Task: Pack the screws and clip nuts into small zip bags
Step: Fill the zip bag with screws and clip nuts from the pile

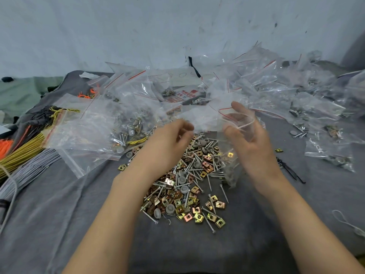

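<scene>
Where I sit, a grey cloth (177, 250) covers the whole work surface, and a pale wall (118, 26) flecked with dark marks rises behind it; a green cloth (17, 91) shows at the far left edge. Both my forearms reach forward over the middle of the cloth. My left hand (169, 141) is raised with its fingers curled in toward the plastic in front of it, but the fingertips are blurred and I cannot tell whether they have hold of anything. My right hand (250, 139) is lifted beside it, thumb and fingers bent round the top of a small zip bag (230, 171), which hangs down from my grip with grey caps and at least one clip nut inside. Beneath and between my hands lies the loose heap: screws (212, 176), brass-coloured clip nuts (198, 216) and grey plastic caps (170, 208), all mixed together on the cloth. To the left a larger zip bag (88, 131) lies flat with screws and caps in it. Many more clear bags with red seal lines (324, 107) are piled along the back and right, several holding parts. Yellow ties (21, 153), grey ties (33, 169) and orange ties (6, 145) lie bundled at the left.
</scene>
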A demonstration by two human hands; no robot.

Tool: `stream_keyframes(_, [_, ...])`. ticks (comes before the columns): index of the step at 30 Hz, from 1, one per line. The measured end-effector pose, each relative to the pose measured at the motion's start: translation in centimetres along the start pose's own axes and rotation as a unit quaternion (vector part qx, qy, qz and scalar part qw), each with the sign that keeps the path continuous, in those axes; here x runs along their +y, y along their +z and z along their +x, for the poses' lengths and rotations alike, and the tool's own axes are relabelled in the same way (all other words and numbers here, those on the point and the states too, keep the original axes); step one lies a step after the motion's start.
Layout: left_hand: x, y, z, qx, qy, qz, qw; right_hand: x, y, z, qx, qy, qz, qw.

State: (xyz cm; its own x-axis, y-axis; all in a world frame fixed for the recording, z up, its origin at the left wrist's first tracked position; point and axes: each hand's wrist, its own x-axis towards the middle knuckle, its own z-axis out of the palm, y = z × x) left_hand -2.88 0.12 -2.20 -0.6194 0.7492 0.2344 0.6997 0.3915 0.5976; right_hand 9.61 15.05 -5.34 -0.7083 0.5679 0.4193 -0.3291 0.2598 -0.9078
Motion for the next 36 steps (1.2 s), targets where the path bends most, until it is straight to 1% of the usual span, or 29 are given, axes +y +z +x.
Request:
stream_keyframes(4, [-1.0, 1.1, -0.9, -0.129, -0.021, 0.104, 0.986, 0.0, -0.3, 0.1, 0.011, -0.001, 0.003, 1.000])
stream_keyframes(7, [-1.1, 1.6, -1.2, -0.168, -0.027, 0.153, 0.974, 0.0, -0.4, 0.2, 0.015, -0.003, -0.004, 1.000])
stream_keyframes(11, [-1.0, 2.5, -1.3, -0.146, -0.002, 0.208, 0.967, 0.1, -0.5, 0.1, 0.016, -0.005, -0.011, 1.000])
stream_keyframes(14, [-0.7, 3.1, -1.1, -0.116, 0.007, 0.215, 0.970, 0.2, -0.5, 0.1, 0.014, -0.003, -0.015, 1.000])
stream_keyframes(17, [-0.6, 3.5, -0.9, -0.106, 0.009, 0.236, 0.966, 0.2, -0.6, 0.2, 0.019, -0.002, -0.009, 1.000])
stream_keyframes(21, [-0.9, 3.4, -0.6, -0.108, -0.005, 0.196, 0.975, 0.2, -0.7, 0.2, 0.022, -0.004, -0.006, 1.000])
stream_keyframes(24, [-1.1, 3.8, -0.5, -0.096, -0.002, 0.227, 0.969, 0.2, -0.7, 0.2, 0.026, -0.004, -0.001, 1.000])
stream_keyframes(27, [-1.0, 4.4, -0.4, -0.101, 0.004, 0.263, 0.959, 0.3, -0.8, 0.2, 0.024, -0.004, 0.001, 1.000])
stream_keyframes(36, [-0.9, 3.7, -0.4, -0.145, -0.012, 0.253, 0.956, 0.4, -1.2, 0.1, 0.019, 0.000, -0.002, 1.000])
